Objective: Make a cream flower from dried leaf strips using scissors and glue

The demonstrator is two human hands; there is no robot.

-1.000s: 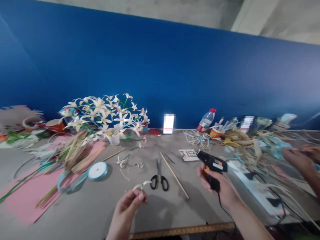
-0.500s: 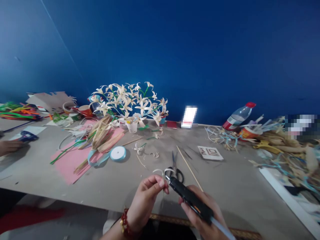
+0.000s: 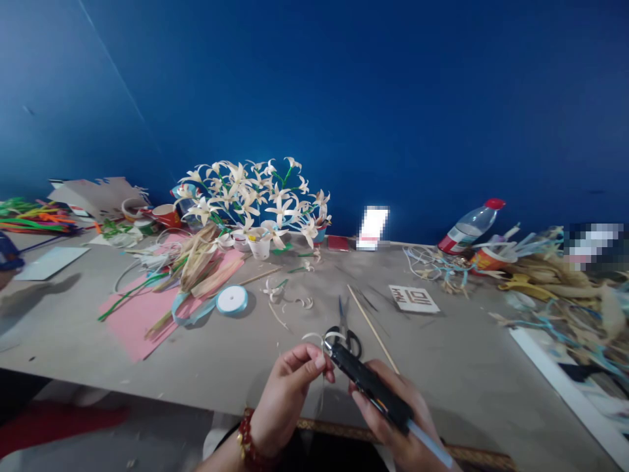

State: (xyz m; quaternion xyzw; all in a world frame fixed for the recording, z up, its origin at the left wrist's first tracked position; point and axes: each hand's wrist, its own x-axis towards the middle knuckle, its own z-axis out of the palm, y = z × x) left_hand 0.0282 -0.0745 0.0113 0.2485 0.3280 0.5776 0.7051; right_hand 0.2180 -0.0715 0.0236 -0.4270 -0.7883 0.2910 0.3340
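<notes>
Between thumb and fingers, my left hand (image 3: 289,383) pinches a small pale flower piece (image 3: 312,336) with thin curled petals and a thin stem hanging below. My right hand (image 3: 393,413) is wrapped round a black hot glue gun (image 3: 371,383), a whitish glue stick (image 3: 430,442) poking out of its back end. The gun's metal nozzle is at the flower piece, close to my left fingertips; whether they touch I cannot tell. Just beyond the nozzle, black-handled scissors (image 3: 343,328) lie on the table, partly hidden by the gun. A thin wooden stick (image 3: 373,328) lies to their right.
Cream flowers (image 3: 246,196) stand in small cups at the back. A blue ribbon spool (image 3: 232,300) and pink paper (image 3: 130,321) with dried husks lie left. On the right are a bottle (image 3: 469,229), a marked card (image 3: 414,299) and tangled scraps (image 3: 574,295).
Another person's hand at the far left has moved further left, lifting a dark blue glue gun off the pale sheet. My own hands have barely shifted.
</notes>
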